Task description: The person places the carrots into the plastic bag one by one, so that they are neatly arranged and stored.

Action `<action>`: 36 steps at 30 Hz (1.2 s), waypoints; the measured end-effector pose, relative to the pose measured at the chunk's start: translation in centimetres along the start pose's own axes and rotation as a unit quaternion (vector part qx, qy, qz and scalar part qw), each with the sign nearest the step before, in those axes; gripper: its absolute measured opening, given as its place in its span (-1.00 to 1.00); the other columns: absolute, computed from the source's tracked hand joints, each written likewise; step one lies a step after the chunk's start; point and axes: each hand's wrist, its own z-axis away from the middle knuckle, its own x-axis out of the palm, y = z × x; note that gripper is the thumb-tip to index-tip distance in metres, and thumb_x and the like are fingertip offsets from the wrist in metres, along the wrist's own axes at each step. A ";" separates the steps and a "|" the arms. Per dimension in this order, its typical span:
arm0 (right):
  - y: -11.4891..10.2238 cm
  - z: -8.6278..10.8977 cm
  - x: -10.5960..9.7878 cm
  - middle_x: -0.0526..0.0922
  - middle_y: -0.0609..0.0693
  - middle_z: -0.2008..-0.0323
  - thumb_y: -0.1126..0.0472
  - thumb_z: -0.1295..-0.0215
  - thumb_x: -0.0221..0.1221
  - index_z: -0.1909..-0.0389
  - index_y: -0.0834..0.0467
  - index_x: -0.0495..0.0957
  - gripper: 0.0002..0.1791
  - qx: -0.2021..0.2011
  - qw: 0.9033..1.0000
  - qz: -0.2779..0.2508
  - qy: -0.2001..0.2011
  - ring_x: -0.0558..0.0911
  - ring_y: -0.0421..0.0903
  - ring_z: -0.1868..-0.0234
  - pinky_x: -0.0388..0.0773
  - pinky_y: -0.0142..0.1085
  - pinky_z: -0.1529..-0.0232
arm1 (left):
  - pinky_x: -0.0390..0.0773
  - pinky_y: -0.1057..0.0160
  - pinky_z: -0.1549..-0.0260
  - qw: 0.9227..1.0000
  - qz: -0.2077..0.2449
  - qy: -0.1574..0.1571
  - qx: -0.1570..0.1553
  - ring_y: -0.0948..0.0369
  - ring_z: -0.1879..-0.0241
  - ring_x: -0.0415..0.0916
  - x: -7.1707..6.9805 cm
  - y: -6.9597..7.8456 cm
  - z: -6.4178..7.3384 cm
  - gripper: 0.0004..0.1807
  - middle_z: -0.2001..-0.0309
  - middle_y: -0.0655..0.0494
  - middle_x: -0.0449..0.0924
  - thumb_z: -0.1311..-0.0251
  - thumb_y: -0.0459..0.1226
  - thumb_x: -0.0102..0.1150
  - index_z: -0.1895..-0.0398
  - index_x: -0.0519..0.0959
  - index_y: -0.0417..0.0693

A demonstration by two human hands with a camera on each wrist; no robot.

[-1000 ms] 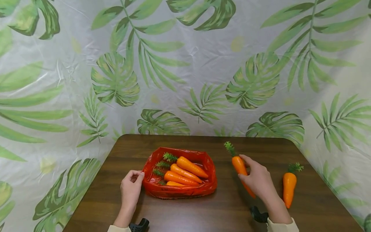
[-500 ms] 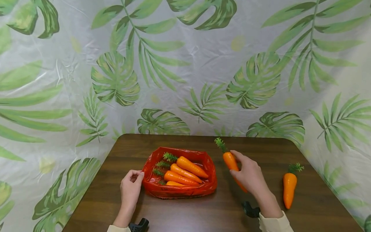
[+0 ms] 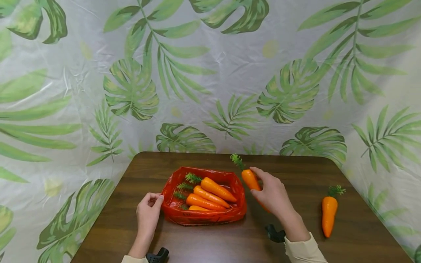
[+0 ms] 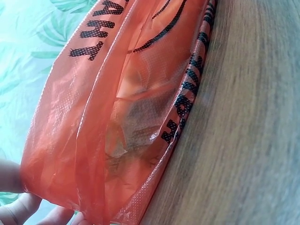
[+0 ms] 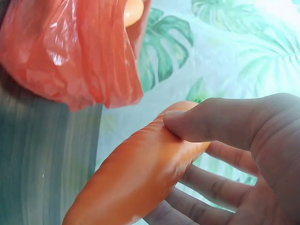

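A red plastic bag (image 3: 210, 218) stands with its mouth wide on the table, several orange carrots (image 3: 217, 188) with green tops lying inside. At the bag's left edge my left hand (image 3: 148, 213) pinches the rim between thumb and fingers; the left wrist view shows the fingers (image 4: 21, 206) at the bag's corner. Just right of the bag, my right hand (image 3: 273, 191) holds another carrot (image 3: 250, 179) above the table, green top pointing up and left. In the right wrist view the thumb presses on the held carrot (image 5: 136, 168), with the other fingers beneath it.
One more carrot (image 3: 329, 215) lies on the right part of the brown wooden table (image 3: 227, 244). Behind the table hangs a leaf-patterned sheet (image 3: 236, 84). A black wrist mount shows at each wrist.
My right hand has moved left and slightly away from me with its carrot, coming close to the bag. The left hand and the bag stay where they were.
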 end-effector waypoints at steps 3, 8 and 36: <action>-0.5 -0.3 0.2 0.70 0.01 0.03 0.27 -0.03 0.46 -0.37 -0.02 0.45 -0.20 -0.004 1.000 -0.003 -0.001 0.67 0.00 0.16 0.57 -0.05 0.21 | 0.49 0.55 0.25 1.000 0.001 0.000 0.001 0.05 0.10 0.60 0.0 0.0 0.0 -0.81 0.05 -0.10 0.69 -0.35 -0.19 0.28 0.26 0.64 -0.17; -1.2 -0.7 0.4 0.69 0.00 0.04 0.29 -0.02 0.46 -0.36 -0.04 0.46 -0.19 -0.014 1.000 -0.007 0.004 0.64 -0.03 0.21 0.56 -0.10 0.25 | 0.50 0.54 0.26 1.000 0.001 -0.003 0.001 0.05 0.11 0.59 0.2 0.1 0.1 -0.80 0.05 -0.09 0.69 -0.35 -0.18 0.28 0.25 0.64 -0.16; -7.1 -3.1 4.3 0.65 -0.14 0.14 0.35 -0.01 0.48 -0.33 -0.10 0.50 -0.21 -0.099 0.995 -0.030 -0.006 0.56 -0.16 0.29 0.54 -0.23 0.29 | 0.51 0.47 0.31 1.000 -0.010 0.007 0.007 0.16 0.19 0.59 0.1 -0.1 0.1 -0.82 0.07 -0.04 0.71 -0.32 -0.19 0.30 0.29 0.65 -0.14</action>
